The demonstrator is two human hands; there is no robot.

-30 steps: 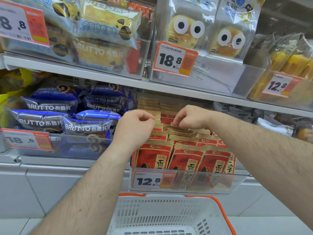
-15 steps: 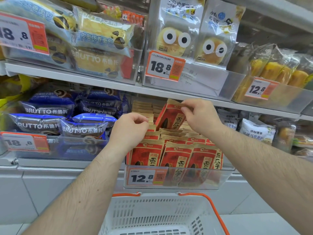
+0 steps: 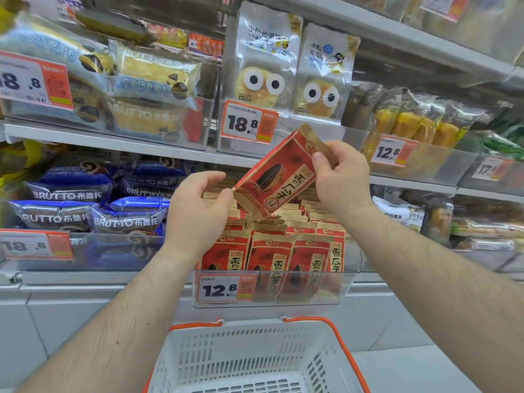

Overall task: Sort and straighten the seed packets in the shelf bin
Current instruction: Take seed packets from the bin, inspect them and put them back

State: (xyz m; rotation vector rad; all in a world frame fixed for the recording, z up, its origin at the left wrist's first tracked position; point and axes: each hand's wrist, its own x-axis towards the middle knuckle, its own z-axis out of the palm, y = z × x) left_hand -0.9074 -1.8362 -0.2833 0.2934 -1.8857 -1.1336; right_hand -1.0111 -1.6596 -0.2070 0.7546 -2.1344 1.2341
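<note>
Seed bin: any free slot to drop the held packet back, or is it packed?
Front row fills the clear bin wall to wall. The rows behind look jumbled; the one opening is under the lifted packet, between left hand and right hand. The white basket below looks empty.

Grey shelf carries clear bin of upright red seed packets, beside blue-bun bin.

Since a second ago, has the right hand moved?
Yes. The right hand has risen from the packed rows in the shelf bin toward the shelf edge above, lifting one seed packet out tilted.
</note>
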